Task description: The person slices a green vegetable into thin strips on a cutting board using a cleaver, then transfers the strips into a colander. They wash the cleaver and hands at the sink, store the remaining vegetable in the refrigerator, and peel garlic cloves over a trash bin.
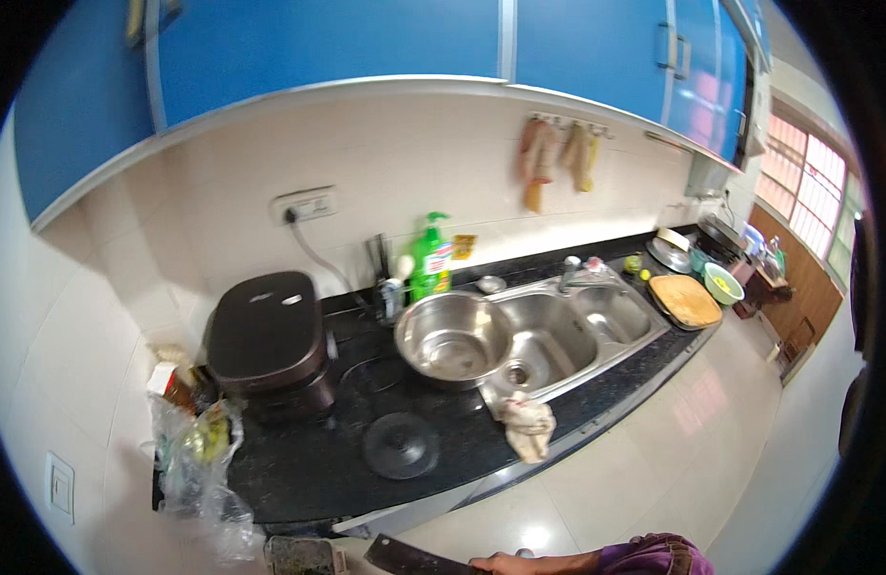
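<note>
At the bottom edge, my right hand [511,563] is closed around the handle of a cleaver [418,558]. Its dark, broad blade points left, in front of the counter's edge. A purple sleeve [651,555] covers the forearm. My left hand is out of view. Beyond the blade lies the black stone counter [306,481] with a round dark disc [401,445] on it. A large stainless steel basin [454,339] stands beside the double sink [551,341], overlapping its left rim. A crumpled cloth [528,428] hangs over the counter's front edge.
On the left are a dark lidded appliance [267,330] and plastic bags [199,460]. A green pump bottle [432,262] stands behind the basin. Farther right are a wooden cutting board [685,300] and a green bowl [723,283]. Blue cabinets [328,43] hang above; a dark container [303,557] sits below the counter's edge.
</note>
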A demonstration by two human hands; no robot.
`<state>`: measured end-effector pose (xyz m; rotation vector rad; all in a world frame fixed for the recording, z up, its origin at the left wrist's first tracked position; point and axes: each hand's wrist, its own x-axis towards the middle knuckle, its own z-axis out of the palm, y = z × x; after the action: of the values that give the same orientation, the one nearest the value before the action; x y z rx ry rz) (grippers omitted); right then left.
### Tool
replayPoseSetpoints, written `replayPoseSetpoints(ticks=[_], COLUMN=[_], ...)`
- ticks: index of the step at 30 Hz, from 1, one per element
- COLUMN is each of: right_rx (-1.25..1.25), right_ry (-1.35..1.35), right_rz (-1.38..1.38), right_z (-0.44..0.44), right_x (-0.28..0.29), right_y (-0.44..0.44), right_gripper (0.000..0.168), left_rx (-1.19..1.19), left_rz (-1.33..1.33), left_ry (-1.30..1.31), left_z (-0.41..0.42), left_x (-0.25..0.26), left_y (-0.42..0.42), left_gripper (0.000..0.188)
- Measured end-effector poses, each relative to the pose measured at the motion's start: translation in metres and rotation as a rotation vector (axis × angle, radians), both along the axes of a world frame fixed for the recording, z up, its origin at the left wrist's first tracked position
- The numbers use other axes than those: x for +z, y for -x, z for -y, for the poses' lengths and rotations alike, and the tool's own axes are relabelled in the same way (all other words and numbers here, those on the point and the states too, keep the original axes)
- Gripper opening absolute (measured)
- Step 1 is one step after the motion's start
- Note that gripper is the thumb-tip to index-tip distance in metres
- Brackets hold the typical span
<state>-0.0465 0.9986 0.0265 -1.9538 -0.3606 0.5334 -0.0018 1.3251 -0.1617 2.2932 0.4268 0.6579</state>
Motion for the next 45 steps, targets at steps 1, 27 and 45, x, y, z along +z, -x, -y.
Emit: replayPoseSetpoints(ticks=[1, 27, 45], right_rx=[-0.041, -1.272, -0.89], right_ry=[-0.077, -0.592, -0.629], right_rz=[0.084, -0.162, -0.387], right_z=[0.029, 0.522, 0.674], right_x=[0.009, 0.061, 0.031], right_y=[0.008, 0.017, -0.103], right_gripper=[0.015, 0.008, 0.007], left_rx=[-0.067, -0.7, -0.386], left_rz=[0.047, -0.374, -0.254], left_ry=[0.03, 1.329, 1.354], left_z=[0.034, 0.803, 0.874], left_x=[0.029, 0.188, 0.221], left_y=[0.006, -0.395, -0.434], left_gripper=[0.028, 0.038, 0.042])
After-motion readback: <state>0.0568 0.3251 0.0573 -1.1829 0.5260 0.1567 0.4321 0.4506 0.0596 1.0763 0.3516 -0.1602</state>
